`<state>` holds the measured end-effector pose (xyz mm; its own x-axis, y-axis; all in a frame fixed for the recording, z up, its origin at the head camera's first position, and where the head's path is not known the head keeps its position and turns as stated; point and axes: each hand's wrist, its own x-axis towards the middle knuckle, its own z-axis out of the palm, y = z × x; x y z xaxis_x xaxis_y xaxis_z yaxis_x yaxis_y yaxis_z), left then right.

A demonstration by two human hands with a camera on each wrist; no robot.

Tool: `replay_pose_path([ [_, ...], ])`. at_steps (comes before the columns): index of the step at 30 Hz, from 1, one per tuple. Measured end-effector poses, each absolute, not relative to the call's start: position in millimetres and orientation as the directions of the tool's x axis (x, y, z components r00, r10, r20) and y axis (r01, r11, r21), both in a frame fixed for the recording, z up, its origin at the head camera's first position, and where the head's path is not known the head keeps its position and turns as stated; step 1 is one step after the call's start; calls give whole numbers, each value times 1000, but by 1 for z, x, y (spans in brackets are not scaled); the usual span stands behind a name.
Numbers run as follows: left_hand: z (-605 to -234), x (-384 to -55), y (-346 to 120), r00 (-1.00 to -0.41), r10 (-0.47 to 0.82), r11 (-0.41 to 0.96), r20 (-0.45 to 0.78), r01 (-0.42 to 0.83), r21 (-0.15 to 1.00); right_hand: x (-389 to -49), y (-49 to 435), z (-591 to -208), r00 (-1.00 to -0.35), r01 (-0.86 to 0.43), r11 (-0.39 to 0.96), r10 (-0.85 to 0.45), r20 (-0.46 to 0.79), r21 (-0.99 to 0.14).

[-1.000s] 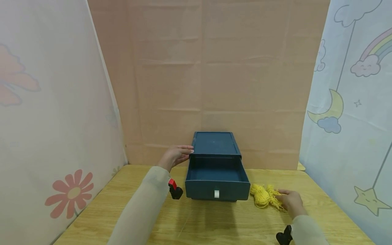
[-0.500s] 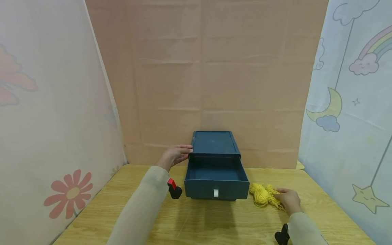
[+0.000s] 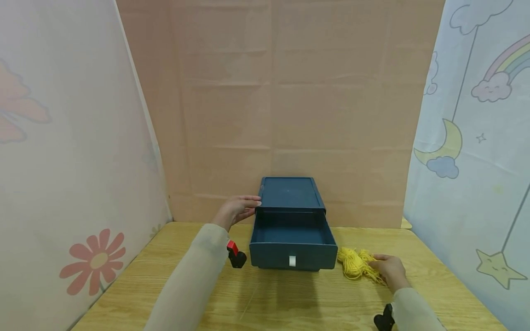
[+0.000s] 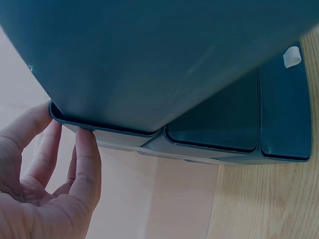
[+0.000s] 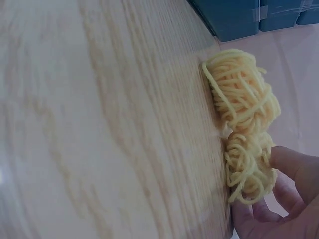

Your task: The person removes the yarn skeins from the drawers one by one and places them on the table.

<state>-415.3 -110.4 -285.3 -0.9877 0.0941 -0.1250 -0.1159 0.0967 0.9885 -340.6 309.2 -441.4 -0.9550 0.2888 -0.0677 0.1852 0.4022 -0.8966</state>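
Note:
In the head view a dark blue drawer cabinet (image 3: 290, 193) stands at the table's back, its top drawer (image 3: 293, 255) pulled out with a bare floor visible. My left hand (image 3: 237, 210) rests fingertips on the cabinet's upper left edge. Seen from the left wrist, its digits (image 4: 86, 149) touch the casing's rim beside the drawer, fairly straight. To the right lies a yellow skein of yarn (image 3: 353, 264), drawn in at the middle. My right hand (image 3: 391, 271) holds the skein's right end, thumb on one side and fingers on the other in the right wrist view.
Below the open drawer, closed drawers (image 4: 214, 114) show in the left wrist view, one with a white pull tab (image 4: 292, 57). The wooden table (image 3: 269, 303) reaches a brown paper backdrop (image 3: 273, 115), with printed cloth walls on both sides.
Little differs. The head view has shifted very slightly; both hands, the open drawer and the yarn keep their places.

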Motion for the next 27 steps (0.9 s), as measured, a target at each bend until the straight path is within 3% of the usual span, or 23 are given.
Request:
replay_pose_path([
  [16, -282, -412, -111, -986, 102, 96, -133, -123, 988, -343, 312, -435, -953, 234, 338, 266, -146, -912],
  [27, -285, -416, -112, -985, 104, 89, -135, -126, 988, -340, 315, -433, -951, 180, 250, 290, -104, -951],
])
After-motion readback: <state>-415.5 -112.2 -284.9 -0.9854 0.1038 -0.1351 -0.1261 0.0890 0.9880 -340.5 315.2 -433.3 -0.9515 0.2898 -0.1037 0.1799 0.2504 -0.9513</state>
